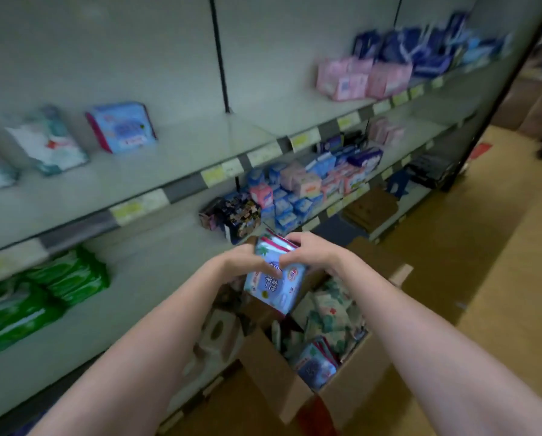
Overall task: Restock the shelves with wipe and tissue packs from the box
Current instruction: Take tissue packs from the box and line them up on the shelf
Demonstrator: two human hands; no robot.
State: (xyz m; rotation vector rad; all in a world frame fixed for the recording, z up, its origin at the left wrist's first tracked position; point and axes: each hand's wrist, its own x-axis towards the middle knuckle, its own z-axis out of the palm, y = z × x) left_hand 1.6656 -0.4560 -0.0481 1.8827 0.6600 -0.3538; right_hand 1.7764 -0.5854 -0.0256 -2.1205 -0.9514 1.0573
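Observation:
A light-blue pack with pink trim hangs above the open cardboard box. My left hand grips its left edge and my right hand grips its top right, fingers curled over it. Inside the box lie several more packs, green-patterned and blue. On the upper shelf stand a blue pack and a white-and-teal pack. The whole view is motion-blurred.
Green packs lie on the lower shelf at left. Blue and pink packs crowd the middle shelf to the right, with dark packs beside them. More pink and dark-blue packs fill the top right shelf. Wooden floor runs along the right.

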